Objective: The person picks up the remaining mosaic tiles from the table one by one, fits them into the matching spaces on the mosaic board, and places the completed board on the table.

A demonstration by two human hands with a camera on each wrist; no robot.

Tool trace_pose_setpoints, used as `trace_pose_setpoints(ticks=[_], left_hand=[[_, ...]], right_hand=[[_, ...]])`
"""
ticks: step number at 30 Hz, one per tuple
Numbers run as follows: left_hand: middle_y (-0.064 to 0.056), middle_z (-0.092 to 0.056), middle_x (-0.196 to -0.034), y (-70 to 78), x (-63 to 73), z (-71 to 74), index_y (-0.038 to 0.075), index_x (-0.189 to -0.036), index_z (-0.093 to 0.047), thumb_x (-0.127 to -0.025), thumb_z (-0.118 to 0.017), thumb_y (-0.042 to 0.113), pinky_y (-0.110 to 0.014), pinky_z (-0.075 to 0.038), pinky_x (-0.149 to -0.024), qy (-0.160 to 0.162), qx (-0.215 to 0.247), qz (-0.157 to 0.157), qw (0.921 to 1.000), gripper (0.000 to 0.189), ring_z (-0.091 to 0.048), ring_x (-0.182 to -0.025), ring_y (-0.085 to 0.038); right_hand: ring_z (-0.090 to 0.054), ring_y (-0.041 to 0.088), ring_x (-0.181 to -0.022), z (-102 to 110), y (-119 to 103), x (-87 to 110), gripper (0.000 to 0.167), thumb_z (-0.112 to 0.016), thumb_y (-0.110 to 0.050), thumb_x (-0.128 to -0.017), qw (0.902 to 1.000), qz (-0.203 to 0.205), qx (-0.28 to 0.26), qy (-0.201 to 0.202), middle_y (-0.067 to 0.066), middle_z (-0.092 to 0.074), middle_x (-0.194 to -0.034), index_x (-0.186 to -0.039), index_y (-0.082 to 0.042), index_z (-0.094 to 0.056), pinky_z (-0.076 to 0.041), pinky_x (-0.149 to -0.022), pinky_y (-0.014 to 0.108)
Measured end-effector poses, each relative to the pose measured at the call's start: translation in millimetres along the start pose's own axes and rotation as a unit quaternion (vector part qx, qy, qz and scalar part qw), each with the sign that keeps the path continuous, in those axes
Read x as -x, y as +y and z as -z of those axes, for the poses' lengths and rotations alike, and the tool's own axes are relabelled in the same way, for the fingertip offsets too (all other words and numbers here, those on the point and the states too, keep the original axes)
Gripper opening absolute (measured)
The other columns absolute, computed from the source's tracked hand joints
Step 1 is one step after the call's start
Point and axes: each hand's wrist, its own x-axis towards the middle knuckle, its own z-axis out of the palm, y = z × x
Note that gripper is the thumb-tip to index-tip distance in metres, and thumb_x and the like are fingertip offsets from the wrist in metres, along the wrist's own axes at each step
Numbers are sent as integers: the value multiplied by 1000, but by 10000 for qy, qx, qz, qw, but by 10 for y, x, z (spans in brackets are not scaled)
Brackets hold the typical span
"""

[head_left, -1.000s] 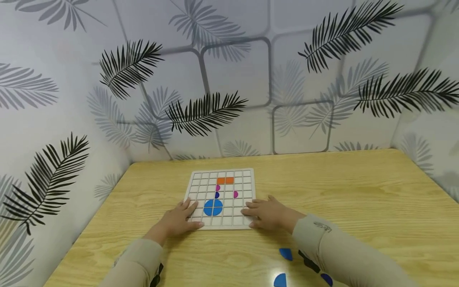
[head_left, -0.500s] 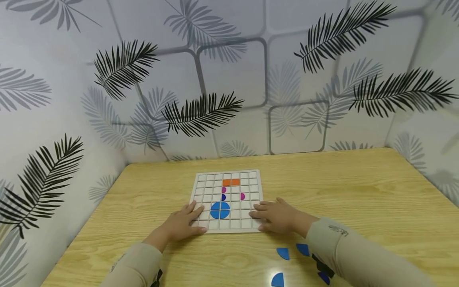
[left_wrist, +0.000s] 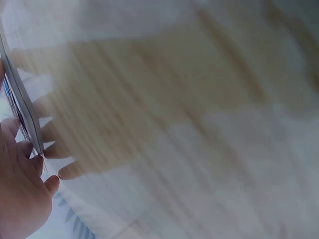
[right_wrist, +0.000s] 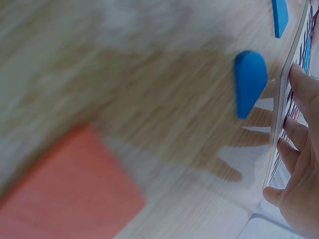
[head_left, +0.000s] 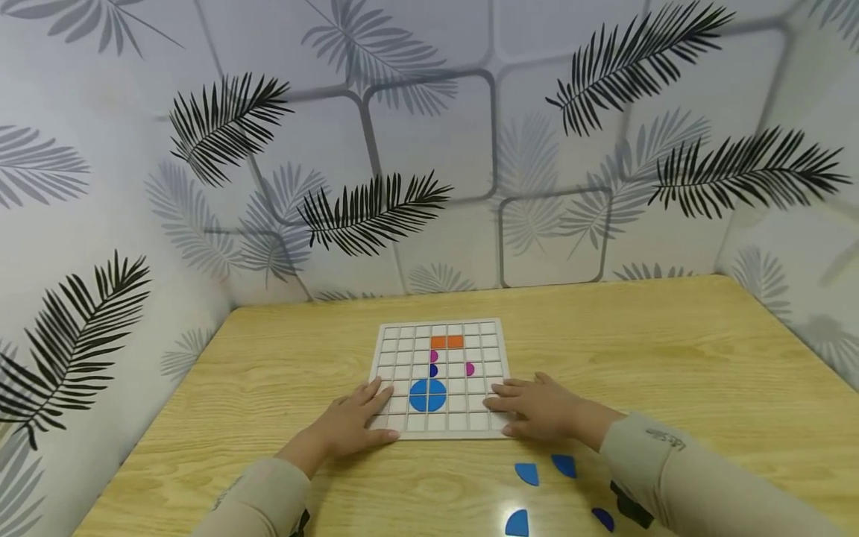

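Observation:
A white grid board [head_left: 463, 423] lies flat on the table in the head view. Set in its cells are a blue disc [head_left: 427, 395] of quarter pieces, two orange squares [head_left: 447, 341], two magenta half-discs [head_left: 470, 369] and a dark blue half-disc [head_left: 433, 370]. My left hand [head_left: 352, 421] rests on the board's left edge near the front corner, fingers extended. On the opposite edge, my right hand [head_left: 543, 406] lies with spread fingers over the border. Both wrist views show the fingers against the board's edge; neither hand lifts a piece.
Blue quarter pieces [head_left: 526, 473] and a dark blue piece [head_left: 603, 519] lie loose on the wooden table [head_left: 403, 492], in front of the board and near the right forearm. A blurred red-orange piece [right_wrist: 75, 189] shows in the right wrist view. A patterned wall stands behind.
The board has slid to the right across the table, with both hands keeping to its sides. A second blue quarter piece has come into sight beside the right forearm.

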Motion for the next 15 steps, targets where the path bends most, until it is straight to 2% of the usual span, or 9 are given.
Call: trace_pose_setpoints(ticks=[6,15], left_hand=[[-11,-20,-140,54,-21,10,12,-137,-27,-80,-44,57,-50,-19,-95,22,-135,-258,9996,74,-18,-126,-30],[-7,-18,-142,103,-57,-14,17,-138,-25,-80,-41,60,-50,-19,-95,-130,-185,-185,9996,74,-15,-127,-29]], right_hand=[[-24,27,-125,-10,67,96,48,-47,-41,-86,9998,26,-210,68,4,-35,-135,-129,-22,-42,-13,-93,59],[-25,28,-124,-40,129,171,48,-48,-41,-85,9993,105,-321,183,5,-35,-134,-129,-22,-43,-13,-92,59]])
